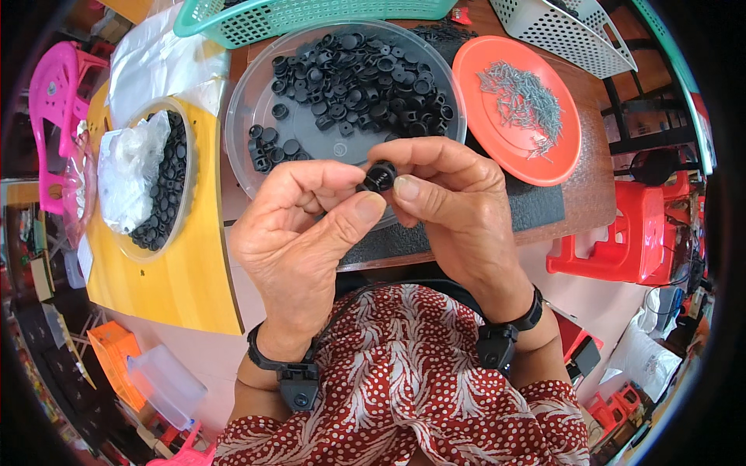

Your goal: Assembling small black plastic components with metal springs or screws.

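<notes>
Between the fingertips of both hands, above the near rim of a clear round tub (242, 159), is a small round black plastic part (380, 176) with its hollow side showing. My right hand (458, 190) pinches it between thumb and forefinger. At the part's left edge, the thumb and forefinger of my left hand (299, 217) close in a pinch; what they grip there is too small to make out. Many similar black plastic parts (365, 81) are heaped in the tub. An orange-red plate (563, 101) to the right carries a pile of thin metal pins (524, 101).
A green basket (311, 23) and a white perforated basket (563, 35) stand at the back. On the yellow table (175, 283) at left, a tub holds more black parts (167, 182) and a plastic bag (128, 175). A red stool (622, 237) is at right.
</notes>
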Demonstrator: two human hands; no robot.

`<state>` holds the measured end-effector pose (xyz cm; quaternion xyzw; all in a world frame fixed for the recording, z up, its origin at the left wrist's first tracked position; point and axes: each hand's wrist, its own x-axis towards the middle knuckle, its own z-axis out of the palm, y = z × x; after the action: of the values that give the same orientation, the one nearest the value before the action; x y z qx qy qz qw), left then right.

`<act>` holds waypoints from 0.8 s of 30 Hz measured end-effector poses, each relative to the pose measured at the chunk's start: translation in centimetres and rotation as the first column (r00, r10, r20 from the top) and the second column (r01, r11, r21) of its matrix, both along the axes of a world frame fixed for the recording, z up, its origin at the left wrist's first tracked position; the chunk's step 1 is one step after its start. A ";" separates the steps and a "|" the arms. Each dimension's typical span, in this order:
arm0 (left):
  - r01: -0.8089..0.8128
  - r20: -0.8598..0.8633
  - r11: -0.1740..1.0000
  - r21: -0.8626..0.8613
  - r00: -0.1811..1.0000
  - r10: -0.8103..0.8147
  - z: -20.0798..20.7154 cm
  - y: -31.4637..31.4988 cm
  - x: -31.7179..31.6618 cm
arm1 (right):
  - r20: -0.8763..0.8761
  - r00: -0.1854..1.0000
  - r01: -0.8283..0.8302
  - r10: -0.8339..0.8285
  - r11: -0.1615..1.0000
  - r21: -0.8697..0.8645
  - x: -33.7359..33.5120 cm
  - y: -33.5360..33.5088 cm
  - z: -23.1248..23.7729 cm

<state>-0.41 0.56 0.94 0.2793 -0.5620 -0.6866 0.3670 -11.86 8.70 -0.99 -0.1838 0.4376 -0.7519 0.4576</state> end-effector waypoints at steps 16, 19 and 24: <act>-0.091 -0.001 0.991 -0.097 0.996 0.091 0.3 0.4 0.4 | 0.030 0.999 -0.024 0.027 0.996 -0.083 0.5 -0.3 -0.3; -0.100 0.001 0.990 -0.102 0.995 0.101 0.5 0.6 0.4 | 0.028 0.999 -0.018 0.021 0.996 -0.085 0.6 -0.3 -0.3; -0.111 0.005 0.988 -0.104 0.994 0.112 0.6 0.7 0.4 | 0.010 1.000 -0.026 0.027 0.996 -0.083 0.5 -0.2 -0.4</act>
<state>0.01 1.28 1.56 0.2949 -0.5822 -0.6335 0.4155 -11.32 8.46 -1.43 -0.2041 0.4010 -0.7643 0.4620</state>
